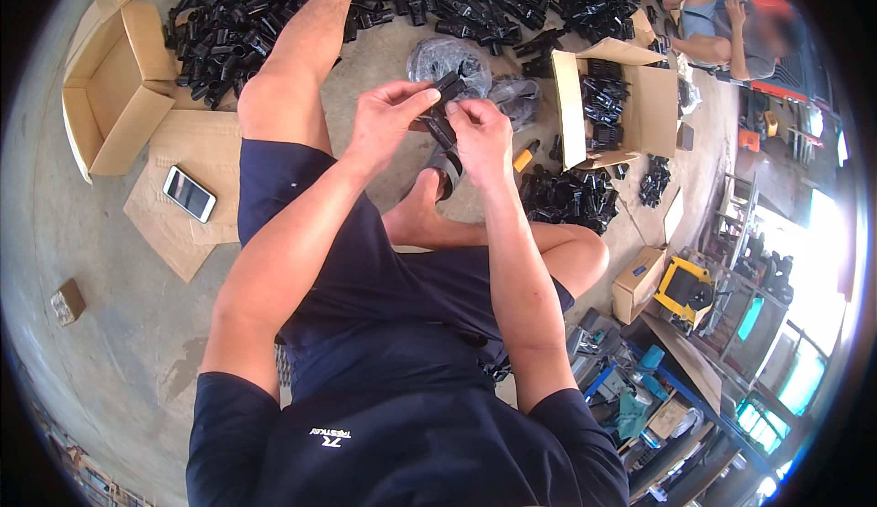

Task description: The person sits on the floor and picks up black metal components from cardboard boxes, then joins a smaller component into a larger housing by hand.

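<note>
Between my hands, in front of my bent legs, is a black plastic fitting (447, 86) with a tubular shape. My left hand (388, 123) pinches its upper part between thumb and fingers. Closed on the lower side of the same piece, my right hand (484, 139) has its thumb and fingertips pressed together. The fingers partly cover the fitting, so its full outline is hidden. Just beyond the hands lies a clear plastic bag (457, 58) on the floor. A yellow-and-black tool (525, 156) rests to the right of my right hand.
A large heap of black fittings (247, 23) spreads ahead. At right, an open cardboard box (571, 110) holds more, beside a smaller pile (571, 198). Left are another open box (114, 82) and a phone (190, 194) on flat cardboard. Another person (722, 32) sits far right.
</note>
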Demonstrator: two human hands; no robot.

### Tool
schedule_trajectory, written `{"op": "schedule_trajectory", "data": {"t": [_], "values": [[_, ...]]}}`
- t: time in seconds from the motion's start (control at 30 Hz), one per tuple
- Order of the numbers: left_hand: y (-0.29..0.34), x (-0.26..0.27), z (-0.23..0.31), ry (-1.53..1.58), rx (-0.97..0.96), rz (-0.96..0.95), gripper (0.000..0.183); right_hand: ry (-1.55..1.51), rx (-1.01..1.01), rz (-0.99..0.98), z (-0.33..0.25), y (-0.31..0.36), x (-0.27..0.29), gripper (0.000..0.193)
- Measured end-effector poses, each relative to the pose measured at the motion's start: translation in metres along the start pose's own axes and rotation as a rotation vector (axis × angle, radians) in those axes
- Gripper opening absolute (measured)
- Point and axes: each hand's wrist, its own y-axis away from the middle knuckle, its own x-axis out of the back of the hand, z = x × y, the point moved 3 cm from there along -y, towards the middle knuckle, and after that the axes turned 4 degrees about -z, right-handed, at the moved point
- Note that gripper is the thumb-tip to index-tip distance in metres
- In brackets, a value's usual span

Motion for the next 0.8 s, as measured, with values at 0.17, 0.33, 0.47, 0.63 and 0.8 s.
{"op": "schedule_trajectory", "data": {"t": [0.17, 0.33, 0.47, 0.63, 0.8], "values": [[0.001, -0.003, 0.002, 0.003, 0.014, -0.004, 0.024, -0.009, 0.059, 0.011, 0.013, -0.002, 0.002, 0.022], [0.001, -0.002, 0.0, 0.013, 0.006, -0.004, 0.024, -0.149, -0.115, -0.061, 0.017, -0.003, 0.0, 0.021], [0.001, -0.003, 0.001, 0.023, 0.008, -0.007, 0.024, -0.18, -0.079, -0.077, 0.023, -0.004, -0.001, 0.022], [0.001, -0.002, 0.0, 0.012, -0.001, -0.004, 0.025, 0.021, -0.008, -0.018, 0.011, -0.003, -0.001, 0.024], [0.0, -0.001, -0.002, 0.012, -0.008, 0.0, 0.026, 0.011, -0.032, -0.03, 0.01, -0.003, -0.001, 0.024]]}}
